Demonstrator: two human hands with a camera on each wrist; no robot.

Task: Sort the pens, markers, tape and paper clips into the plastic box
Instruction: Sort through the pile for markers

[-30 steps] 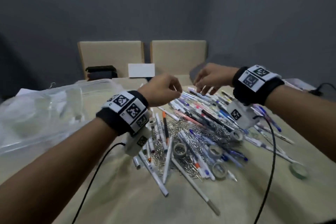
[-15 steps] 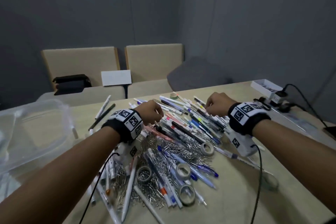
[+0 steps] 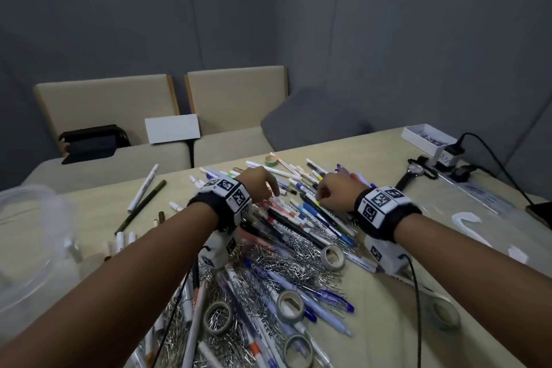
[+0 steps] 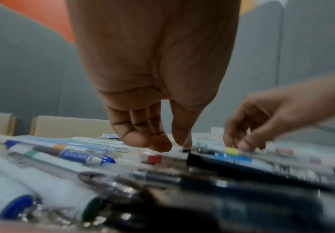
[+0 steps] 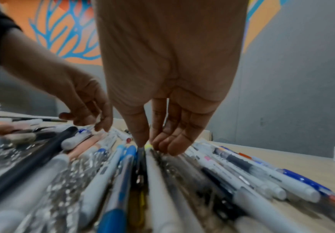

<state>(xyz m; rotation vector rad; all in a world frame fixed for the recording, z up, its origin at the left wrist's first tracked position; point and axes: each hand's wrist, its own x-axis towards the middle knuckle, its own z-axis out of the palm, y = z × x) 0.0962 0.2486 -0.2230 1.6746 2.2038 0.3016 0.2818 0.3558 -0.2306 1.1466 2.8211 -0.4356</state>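
Note:
A heap of pens and markers (image 3: 298,218), silver paper clips (image 3: 286,263) and tape rolls (image 3: 333,257) lies on the beige table (image 3: 388,323). The clear plastic box (image 3: 30,191) stands at the far left, away from both hands. My left hand (image 3: 270,193) reaches down onto the heap; in the left wrist view its thumb and fingertips (image 4: 158,145) pinch the end of a white marker (image 4: 177,149). My right hand (image 3: 321,203) is just to its right. There its thumb and fingers (image 5: 168,148) close on the tip of a yellow-capped marker (image 5: 147,146).
Stray markers (image 3: 143,188) lie left of the heap, and one tape roll (image 3: 443,314) lies apart at the right. A watch (image 3: 413,172), a small white tray (image 3: 424,134), a charger with cables (image 3: 448,155) and a dark device (image 3: 540,212) fill the right side. Chairs (image 3: 110,104) stand behind.
Both hands have dropped from above the heap onto its far side, and their fingers have closed on markers. The view has swung right, leaving the plastic box at the left edge.

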